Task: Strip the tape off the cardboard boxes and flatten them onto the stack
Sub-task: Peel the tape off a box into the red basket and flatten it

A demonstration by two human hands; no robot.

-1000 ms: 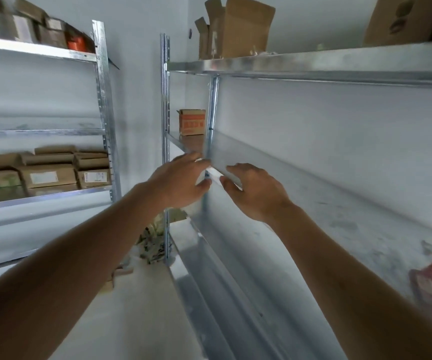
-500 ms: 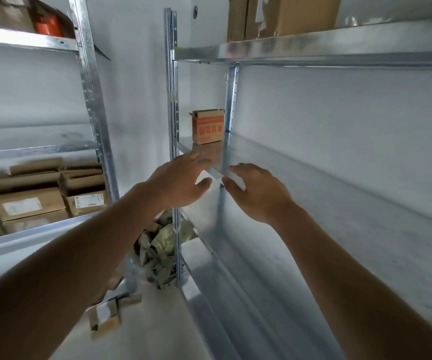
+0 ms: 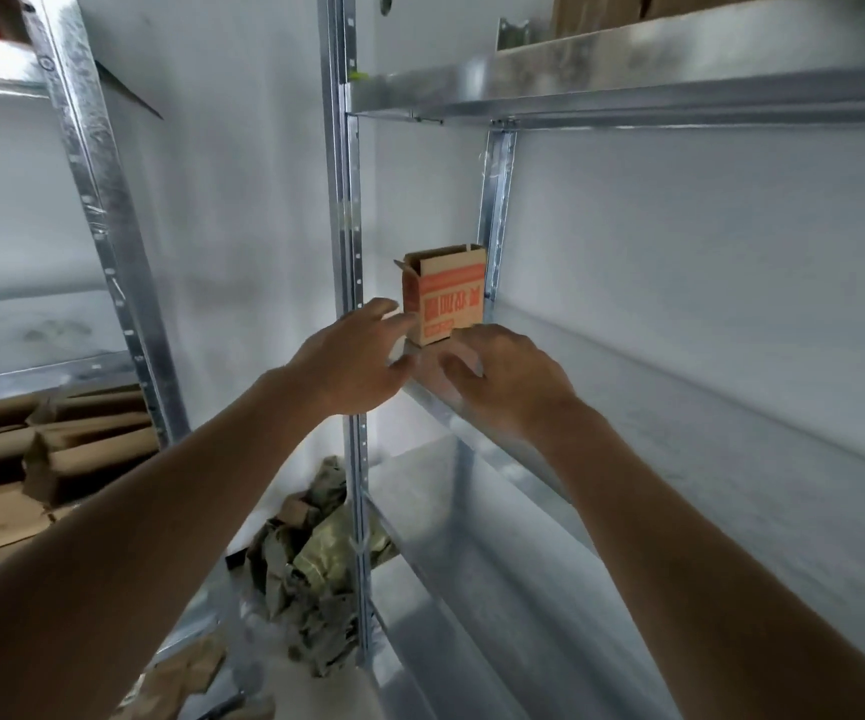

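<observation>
Both hands have closed on the small box [image 3: 446, 293] at twelve o'clock, left hand [image 3: 352, 363] and right hand [image 3: 503, 379] empty, fingers loosely spread; a clumsy grab could knock it off the shelf [image 3: 679, 402].

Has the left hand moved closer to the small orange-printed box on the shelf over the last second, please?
Yes. The left hand has reached forward along the shelf toward the box; its fingertips are now right beside the box's lower left corner.
</observation>
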